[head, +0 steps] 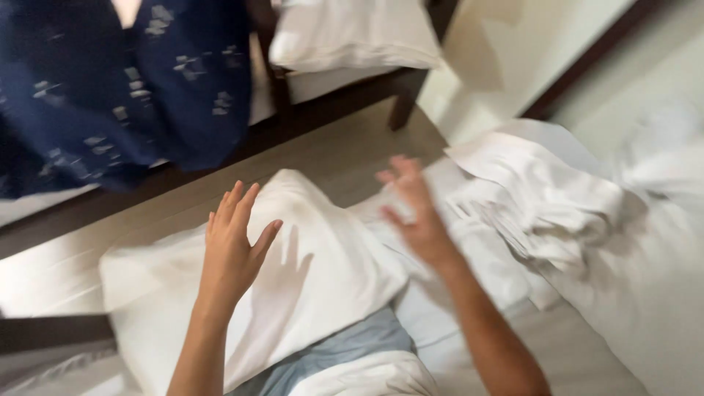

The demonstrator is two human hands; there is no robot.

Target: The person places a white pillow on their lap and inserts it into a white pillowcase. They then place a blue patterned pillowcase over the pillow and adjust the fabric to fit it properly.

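A white pillow [308, 286] lies on the bed in front of me, with a pale blue cloth [345, 348] showing under its near edge. My left hand [235, 246] hovers just above the pillow, fingers spread, casting a shadow on it. My right hand [414, 213] is raised over the pillow's right edge, open and blurred by motion. Neither hand holds anything.
A heap of folded and crumpled white sheets [543, 202] lies to the right on the bed. A dark wooden bed frame [345, 92] with another white pillow [352, 33] stands behind. A dark blue patterned cloth [117, 88] hangs at upper left.
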